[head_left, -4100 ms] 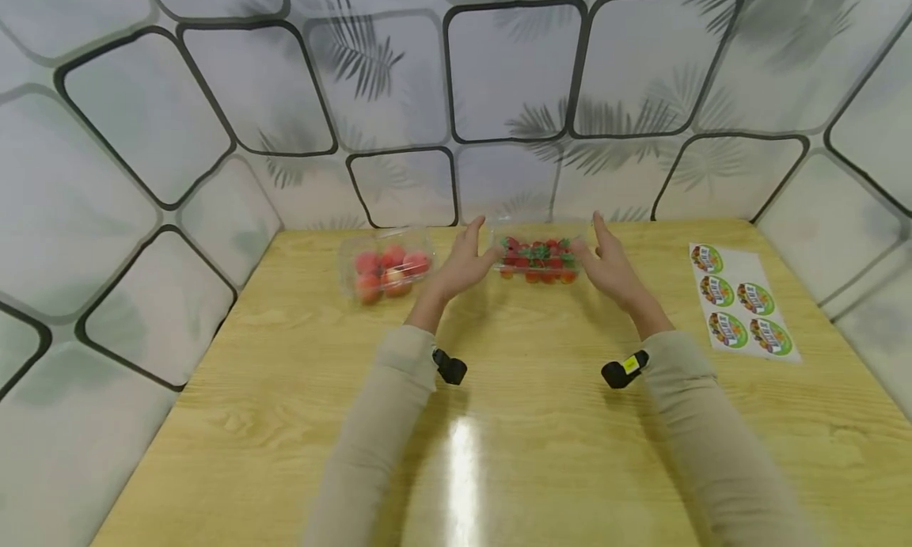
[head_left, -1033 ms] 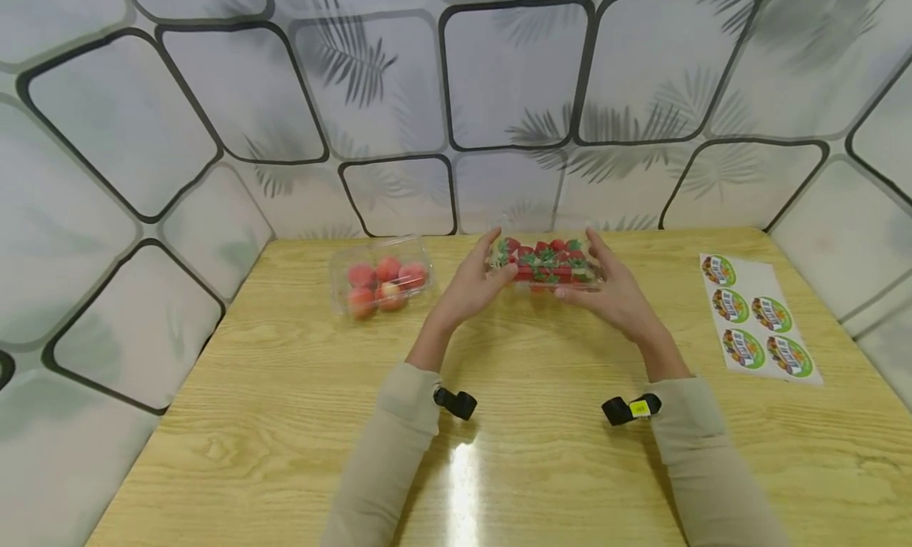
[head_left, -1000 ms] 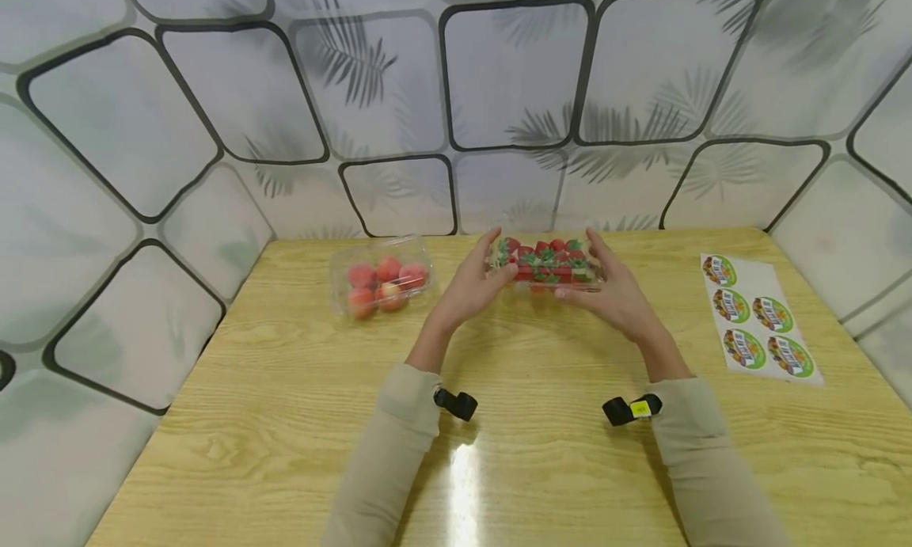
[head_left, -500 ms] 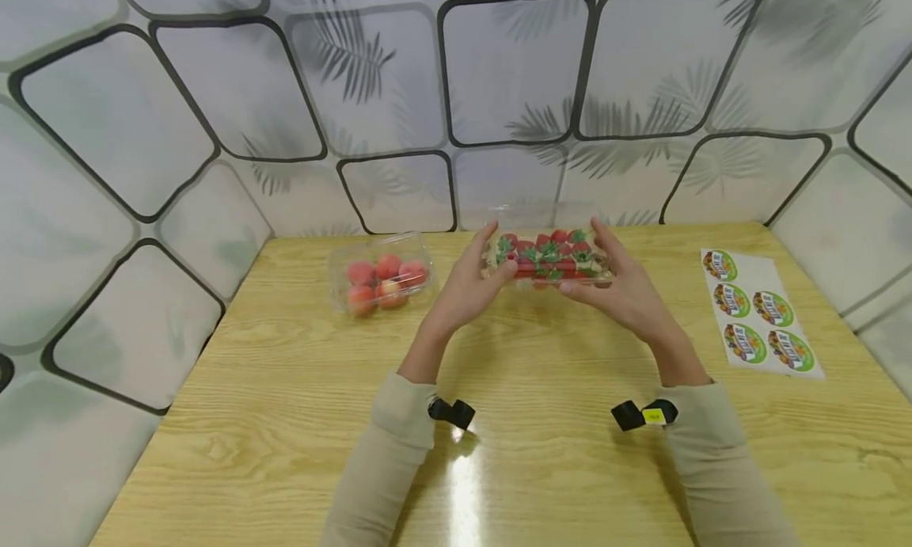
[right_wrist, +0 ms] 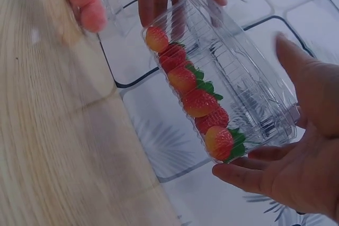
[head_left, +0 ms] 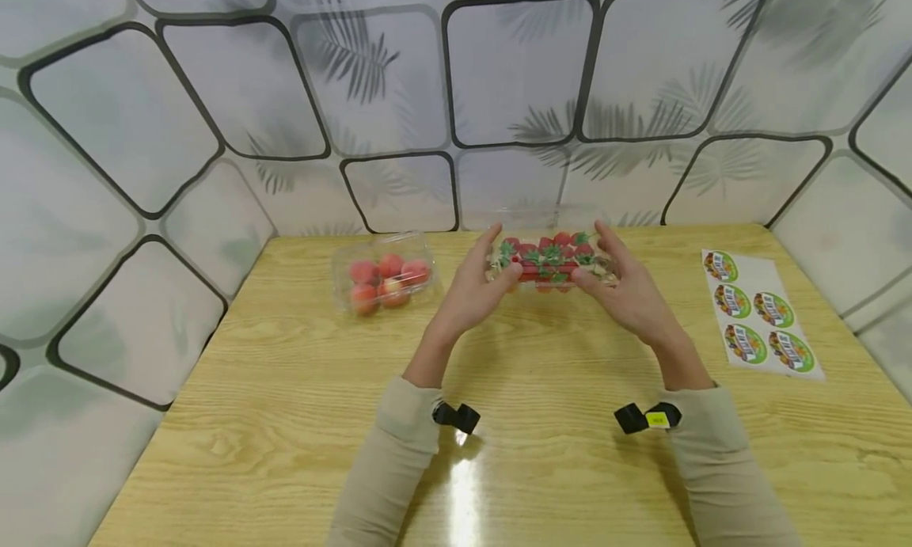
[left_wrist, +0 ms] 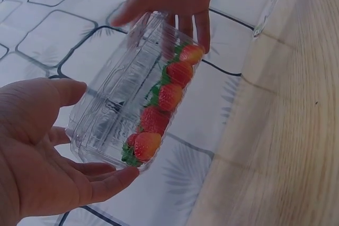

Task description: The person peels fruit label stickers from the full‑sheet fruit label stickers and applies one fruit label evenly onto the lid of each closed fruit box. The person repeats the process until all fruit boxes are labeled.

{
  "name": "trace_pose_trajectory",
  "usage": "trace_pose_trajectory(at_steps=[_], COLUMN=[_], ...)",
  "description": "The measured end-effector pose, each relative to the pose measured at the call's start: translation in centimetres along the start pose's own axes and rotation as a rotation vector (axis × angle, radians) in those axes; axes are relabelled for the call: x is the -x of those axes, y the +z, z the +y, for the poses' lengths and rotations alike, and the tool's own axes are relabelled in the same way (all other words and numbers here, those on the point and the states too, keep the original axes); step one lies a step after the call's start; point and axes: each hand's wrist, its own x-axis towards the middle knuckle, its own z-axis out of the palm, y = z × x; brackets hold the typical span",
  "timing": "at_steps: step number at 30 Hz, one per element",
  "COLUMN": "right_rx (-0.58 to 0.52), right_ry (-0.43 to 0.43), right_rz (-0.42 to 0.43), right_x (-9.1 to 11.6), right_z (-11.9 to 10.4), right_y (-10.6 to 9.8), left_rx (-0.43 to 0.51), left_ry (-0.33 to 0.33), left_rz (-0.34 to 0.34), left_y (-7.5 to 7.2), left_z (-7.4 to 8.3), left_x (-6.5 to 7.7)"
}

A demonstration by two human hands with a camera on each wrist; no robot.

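Between my two hands is a clear plastic clamshell box of strawberries (head_left: 547, 254), raised over the back of the table. My left hand (head_left: 473, 290) grips its left end, thumb on the near side. At the opposite end my right hand (head_left: 634, 298) holds it in the same way. The left wrist view shows the see-through box (left_wrist: 124, 96) with a row of strawberries (left_wrist: 159, 109) along its bottom, and left fingertips (left_wrist: 130, 175) under its corner. In the right wrist view, right fingertips (right_wrist: 228, 173) support the lower corner; the right thumb (right_wrist: 288, 48) stands beside the box.
Another clear plastic box (head_left: 420, 245), with several peaches (head_left: 392, 291), stands on the wooden table (head_left: 285, 389) to the left. A white sheet of round fruit stickers (head_left: 757, 274) lies at the right. A patterned wall covering (head_left: 516, 72) rises behind the table.
About four seconds ago the strawberry box was lower, at the back of the table, between my hands. It has since come up and tilted toward me. Over the last half second it barely moves.
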Motion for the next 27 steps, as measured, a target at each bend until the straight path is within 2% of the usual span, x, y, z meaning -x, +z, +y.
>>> trace_pose_trajectory(at_steps=[5,8,13,17,21,27], right_rx=[-0.092,-0.098,-0.128,-0.142,-0.154,-0.155], right_ry=[-0.005,0.011,0.064,0.080,0.089,0.118], right_rz=[0.070,0.119,0.173,0.177,0.157,0.121], right_x=[0.3,0.5,0.8,1.1,1.3,1.8], right_z=[-0.4,-0.6,-1.1,-1.6,-2.0,-2.1], right_y=[-0.2,-0.2,-0.3,-0.4,-0.5,-0.7], left_rx=[0.004,0.030,0.078,0.109,0.146,0.112], left_ry=[-0.018,-0.014,-0.024,-0.093,-0.165,-0.198], left_rz=[0.000,-0.002,0.043,0.076,0.080,0.061], left_y=[-0.1,-0.1,-0.2,-0.6,-0.9,-1.2], left_z=[0.3,0.5,1.0,1.6,2.1,2.5], left_x=[0.5,0.8,1.2,1.7,2.1,2.6])
